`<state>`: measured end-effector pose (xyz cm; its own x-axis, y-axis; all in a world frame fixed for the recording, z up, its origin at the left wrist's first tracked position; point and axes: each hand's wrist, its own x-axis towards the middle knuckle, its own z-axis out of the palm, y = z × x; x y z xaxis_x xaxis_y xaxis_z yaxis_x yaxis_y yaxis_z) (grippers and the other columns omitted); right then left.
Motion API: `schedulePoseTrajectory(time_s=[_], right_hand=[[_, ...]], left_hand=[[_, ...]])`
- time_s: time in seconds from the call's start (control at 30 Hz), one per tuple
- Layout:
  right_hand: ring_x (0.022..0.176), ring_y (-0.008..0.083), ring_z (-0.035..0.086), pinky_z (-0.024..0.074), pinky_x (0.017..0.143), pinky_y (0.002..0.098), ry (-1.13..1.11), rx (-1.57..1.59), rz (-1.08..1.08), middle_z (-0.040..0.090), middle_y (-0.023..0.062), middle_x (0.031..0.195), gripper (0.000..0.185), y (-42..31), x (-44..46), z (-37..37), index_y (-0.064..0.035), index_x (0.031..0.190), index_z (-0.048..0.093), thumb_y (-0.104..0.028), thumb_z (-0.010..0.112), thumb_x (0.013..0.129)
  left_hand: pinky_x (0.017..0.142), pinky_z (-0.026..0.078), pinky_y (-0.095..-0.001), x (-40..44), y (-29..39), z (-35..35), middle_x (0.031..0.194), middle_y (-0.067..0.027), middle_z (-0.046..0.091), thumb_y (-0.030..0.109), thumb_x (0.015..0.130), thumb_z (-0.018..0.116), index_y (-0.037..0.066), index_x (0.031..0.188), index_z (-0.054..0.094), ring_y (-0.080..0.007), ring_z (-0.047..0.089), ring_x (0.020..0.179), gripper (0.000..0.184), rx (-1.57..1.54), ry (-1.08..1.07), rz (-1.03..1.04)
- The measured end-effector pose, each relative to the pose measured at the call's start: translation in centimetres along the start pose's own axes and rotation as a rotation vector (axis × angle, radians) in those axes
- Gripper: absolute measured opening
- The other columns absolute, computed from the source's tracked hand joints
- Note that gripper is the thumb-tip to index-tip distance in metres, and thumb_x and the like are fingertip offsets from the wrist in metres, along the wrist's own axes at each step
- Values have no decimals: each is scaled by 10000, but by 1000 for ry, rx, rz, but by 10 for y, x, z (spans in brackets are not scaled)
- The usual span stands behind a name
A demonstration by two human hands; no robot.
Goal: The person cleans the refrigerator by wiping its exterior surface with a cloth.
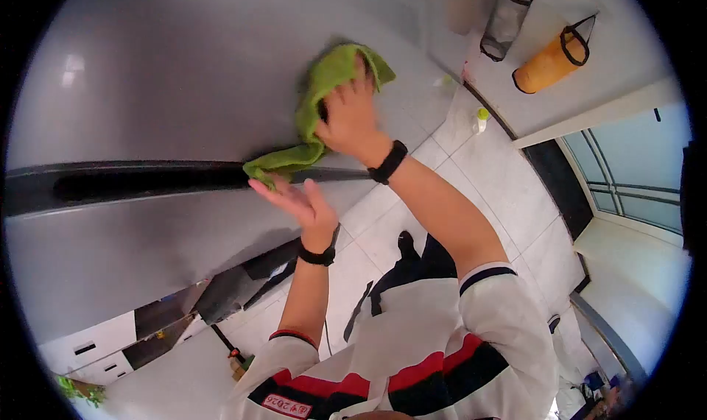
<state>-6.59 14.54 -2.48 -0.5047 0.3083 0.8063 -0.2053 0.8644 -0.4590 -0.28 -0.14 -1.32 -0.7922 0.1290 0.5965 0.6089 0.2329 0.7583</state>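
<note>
A green cloth (322, 89) lies against a grey, smooth upright surface (184, 74). On the cloth's upper part my right hand (353, 114) presses with its fingers spread, flat against the cloth. The cloth's lower end hangs down to the left, over the edge of a dark horizontal groove (147, 181). There my left hand (303, 208) touches the cloth's lower tip with its fingertips, the fingers stretched and the thumb apart. Both wrists wear black bands.
A grey mesh holder (507, 21) and an orange one (552, 64) hang on the wall at the upper right. A bottle with a yellow-green cap (480, 121) stands on the tiled floor (471, 177). White and dark drawers (96, 346) are at the lower left, a glass-paned door (633, 177) at the right.
</note>
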Motion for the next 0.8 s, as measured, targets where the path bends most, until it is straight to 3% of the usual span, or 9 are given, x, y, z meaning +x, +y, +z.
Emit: schedulePoseTrajectory(time_s=[0.1, 0.17, 0.3, 0.4, 0.5, 0.53, 0.63, 0.67, 0.8], right_hand=[[1270, 368, 408, 386, 920, 553, 56, 61, -129, 553, 69, 1223, 407, -19, 51, -18, -160, 1016, 639, -402, 687, 693], [1265, 320, 428, 404, 907, 510, 51, 79, -209, 553, 23, 1251, 408, -22, 73, -30, -199, 1009, 644, -430, 703, 679], [1258, 271, 444, 425, 920, 462, 205, 175, -385, 519, 27, 1334, 412, 5, 102, -35, -209, 1018, 645, -435, 696, 677], [1274, 309, 425, 385, 965, 517, 160, 95, -190, 528, 52, 1305, 471, 35, 119, -48, -194, 1035, 643, -457, 691, 648], [1298, 348, 390, 339, 986, 582, 250, -13, -75, 538, 88, 1265, 517, 72, 127, -50, -173, 1045, 643, -475, 672, 626], [1326, 410, 326, 288, 999, 642, 274, 36, -50, 509, 146, 1262, 564, 88, 127, -44, -132, 1091, 616, -466, 648, 637], [1343, 445, 275, 235, 1034, 651, 341, 38, 67, 452, 198, 1307, 605, 131, 117, -37, -77, 1144, 575, -449, 623, 669], [1347, 487, 229, 178, 1051, 671, 332, 88, 116, 400, 240, 1338, 655, 143, 111, -34, -17, 1215, 501, -415, 599, 704], [1339, 514, 210, 154, 1082, 638, 352, 101, 302, 376, 280, 1349, 633, 181, 73, -18, 32, 1277, 424, -311, 574, 766]], left_hand=[[1150, 97, -446, 21, 12, -4, 1543, -241, 32, 68, 897, 490, 20, 1478, -141, -338, 125, 1420, 859, 96, -30, 205], [1150, 101, -458, 38, 32, 5, 1541, -250, 19, 74, 898, 487, 9, 1476, -135, -350, 133, 1415, 852, 84, 13, 165], [1150, 111, -469, 61, 37, 26, 1538, -253, -8, 77, 898, 496, -4, 1474, -131, -355, 112, 1417, 855, 137, 33, 184], [1150, 112, -472, 67, 40, 42, 1536, -246, 5, 54, 887, 509, -11, 1474, -122, -353, 110, 1417, 864, 183, 6, 136], [1142, 58, -477, 69, 33, 56, 1515, -297, -9, 75, 848, 564, -81, 1447, -127, -394, 115, 1405, 928, 146, -20, 104], [1145, 68, -468, 68, 26, 59, 1518, -290, 3, 73, 857, 559, -71, 1455, -111, -386, 117, 1408, 910, 193, -68, 130], [1149, 85, -447, 63, 8, 68, 1521, -286, 43, 78, 874, 560, -67, 1464, -64, -371, 130, 1412, 871, 391, -196, 230], [1148, 84, -444, 62, 6, 73, 1516, -295, 58, 87, 872, 570, -82, 1459, -50, -373, 137, 1410, 870, 489, -231, 281], [1144, 96, -443, 63, 0, 88, 1493, -315, 124, 113, 858, 606, -125, 1442, -13, -376, 171, 1394, 884, 651, -291, 369]])
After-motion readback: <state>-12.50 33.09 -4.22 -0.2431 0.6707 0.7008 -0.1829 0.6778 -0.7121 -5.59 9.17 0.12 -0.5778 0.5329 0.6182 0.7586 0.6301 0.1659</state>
